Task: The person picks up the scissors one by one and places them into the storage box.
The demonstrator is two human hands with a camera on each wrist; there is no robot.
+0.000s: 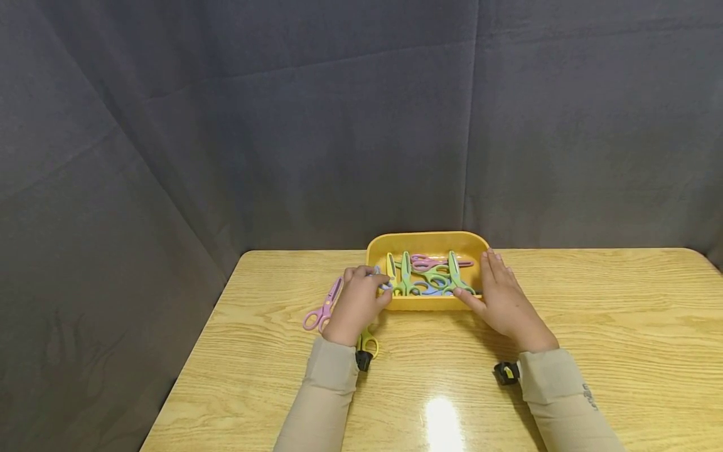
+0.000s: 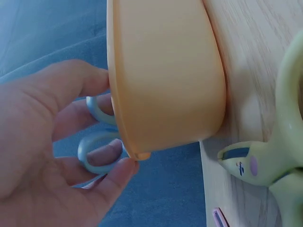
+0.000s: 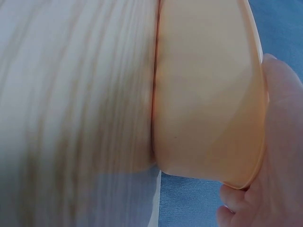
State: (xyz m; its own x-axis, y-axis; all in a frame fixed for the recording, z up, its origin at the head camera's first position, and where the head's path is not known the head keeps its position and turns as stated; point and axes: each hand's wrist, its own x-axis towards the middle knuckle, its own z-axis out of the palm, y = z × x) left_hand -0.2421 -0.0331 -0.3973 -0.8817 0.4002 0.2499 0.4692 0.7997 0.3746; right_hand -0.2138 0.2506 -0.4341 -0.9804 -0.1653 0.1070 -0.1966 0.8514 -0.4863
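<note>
A yellow plastic bin (image 1: 429,304) stands at the far side of the table with several scissors in it, among them yellow scissors (image 1: 391,267), green scissors (image 1: 406,270) and pink scissors (image 1: 437,263). At its left end, my left hand (image 1: 357,301) holds light blue scissors (image 2: 97,168) by the handles, over the rim. Their blades are hidden behind the bin wall in the left wrist view. My right hand (image 1: 505,307) rests on the right front corner, fingers extended along the side and thumb over the front rim.
Purple scissors (image 1: 324,307) lie on the wooden table (image 1: 254,358), left of my left hand. Yellow-green scissors (image 1: 369,343) lie by my left wrist, partly covered. A dark grey cloth (image 1: 350,125) hangs behind the table.
</note>
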